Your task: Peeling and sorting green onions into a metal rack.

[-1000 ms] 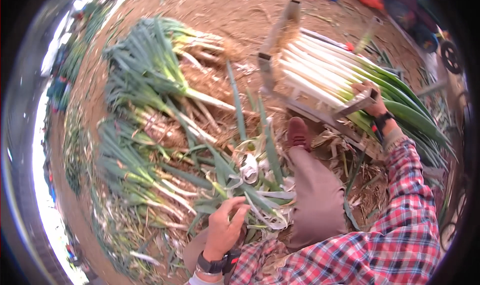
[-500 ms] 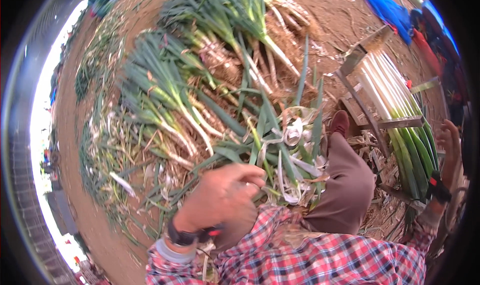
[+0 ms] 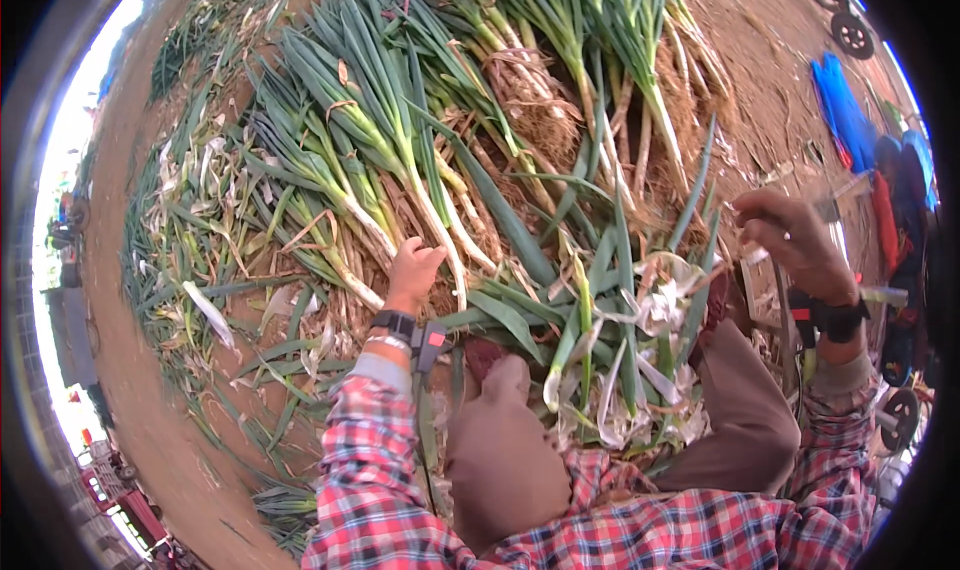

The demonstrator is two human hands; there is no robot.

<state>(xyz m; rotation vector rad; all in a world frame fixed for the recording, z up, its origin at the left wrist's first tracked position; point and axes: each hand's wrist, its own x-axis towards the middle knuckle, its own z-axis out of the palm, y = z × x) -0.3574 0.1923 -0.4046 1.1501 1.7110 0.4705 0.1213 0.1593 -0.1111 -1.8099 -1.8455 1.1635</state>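
Note:
A pile of long green onions [image 3: 350, 120], with white stalks and rooty ends, lies on the ground ahead of me. My left hand [image 3: 414, 272] is at the near edge of the pile, fingers curled in beside the white stalk [image 3: 430, 220] of one onion. Whether it grips a stalk is hidden by the hand. My right hand [image 3: 795, 242] is raised on the right, fingers bent and apart from the thumb, with nothing visible in it. Peeled leaves and white skins [image 3: 660, 305] lie between my legs.
Part of a metal frame [image 3: 783, 305] shows behind my right forearm. More leaf scraps [image 3: 205, 200] cover the ground on the left. Far right are a blue cloth-like thing [image 3: 843, 110], black wheels [image 3: 852, 34] and dark and red items.
My left hand has moved forward to the onion pile. My right hand has come inward from the far right. The view has shifted, and the onions held in the metal frame are out of sight.

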